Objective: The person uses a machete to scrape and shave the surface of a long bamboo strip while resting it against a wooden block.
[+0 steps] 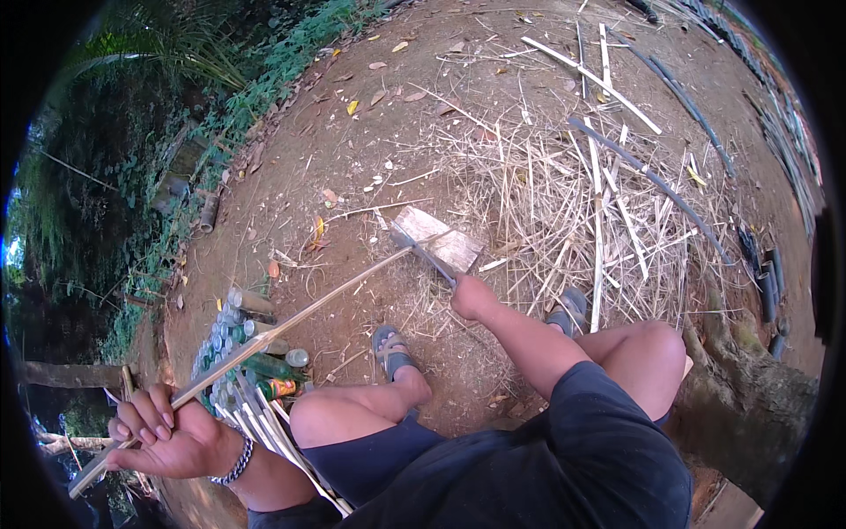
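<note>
1. Dirt ground (352,159), scattered dry leaves, greenery along the left edge.
2. Big litter of split bamboo scraps (564,194) ahead and to the right; longer dark poles (652,176) lie across it.
3. Wood block (438,238) sits on the ground at the near edge of the scraps, just ahead of the feet.
4. Cluster of bottles (238,339) on the ground at left, under the strip's middle stretch; a bundle of thin pale sticks (273,432) lies by the left knee.
5. Person is seated, knees apart, sandals (392,348) on the dirt; tree root or trunk at lower right.
6. Left hand (167,436), low left, fingers clenched around the near end of a long bamboo strip (291,322); bracelet on that wrist.
7. Strip runs diagonally up-right from the left hand to the block, far end meeting the blade there.
8. Right hand (471,295) closed on the handle of a knife (427,256); blade points up-left, resting over the block against the strip's tip.
9. Hands well apart; the strip spans the gap between them, passing above the bottles and the left foot.
</note>
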`<state>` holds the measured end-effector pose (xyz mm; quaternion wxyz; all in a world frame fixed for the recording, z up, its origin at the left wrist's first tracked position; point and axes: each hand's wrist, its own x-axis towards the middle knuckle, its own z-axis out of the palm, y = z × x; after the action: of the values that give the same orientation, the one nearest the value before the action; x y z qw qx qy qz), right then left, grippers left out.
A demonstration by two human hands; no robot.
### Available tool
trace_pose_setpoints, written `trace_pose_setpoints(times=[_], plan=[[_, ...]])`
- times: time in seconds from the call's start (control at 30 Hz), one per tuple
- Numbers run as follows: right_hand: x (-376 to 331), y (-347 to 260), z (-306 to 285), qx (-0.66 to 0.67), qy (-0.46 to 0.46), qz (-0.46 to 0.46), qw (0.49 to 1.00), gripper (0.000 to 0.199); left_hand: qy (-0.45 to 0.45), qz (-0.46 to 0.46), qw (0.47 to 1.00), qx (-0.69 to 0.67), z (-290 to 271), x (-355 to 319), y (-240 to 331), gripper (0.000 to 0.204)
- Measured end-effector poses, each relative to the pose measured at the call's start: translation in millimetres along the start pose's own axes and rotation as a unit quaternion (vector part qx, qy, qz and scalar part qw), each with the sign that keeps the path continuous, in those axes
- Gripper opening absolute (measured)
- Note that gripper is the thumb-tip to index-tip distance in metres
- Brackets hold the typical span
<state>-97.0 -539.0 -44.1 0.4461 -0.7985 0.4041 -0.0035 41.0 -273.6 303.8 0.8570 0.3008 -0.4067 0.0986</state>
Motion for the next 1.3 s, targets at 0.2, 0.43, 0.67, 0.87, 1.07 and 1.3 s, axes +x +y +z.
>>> trace_pose_setpoints(times=[0.2,0.43,0.67,0.87,1.07,1.3], plan=[[-45,-76,-11,0.005,-0.044,-0.129,0.991,0.027,-0.026,-0.030,0.999,-0.024,0,3,3,0.036],[37,51,13,-0.040,-0.048,0.071,0.996,0.025,-0.005,-0.022,1.000,-0.005,-9,15,2,0.037],[43,82,50,-0.035,-0.028,0.118,0.992,0.027,0.011,-0.021,1.000,0.020,-2,13,1,0.038],[48,105,19,0.019,-0.050,0.146,0.988,0.028,0.057,0.025,0.995,0.083,-4,18,-18,0.037],[3,75,8,0.065,0.053,0.116,0.990,0.032,-0.062,-0.068,0.995,-0.032,-4,40,-18,0.032],[-52,-18,-10,0.125,0.070,-0.041,0.989,0.030,0.100,-0.012,0.991,0.083,32,20,-24,0.044]])
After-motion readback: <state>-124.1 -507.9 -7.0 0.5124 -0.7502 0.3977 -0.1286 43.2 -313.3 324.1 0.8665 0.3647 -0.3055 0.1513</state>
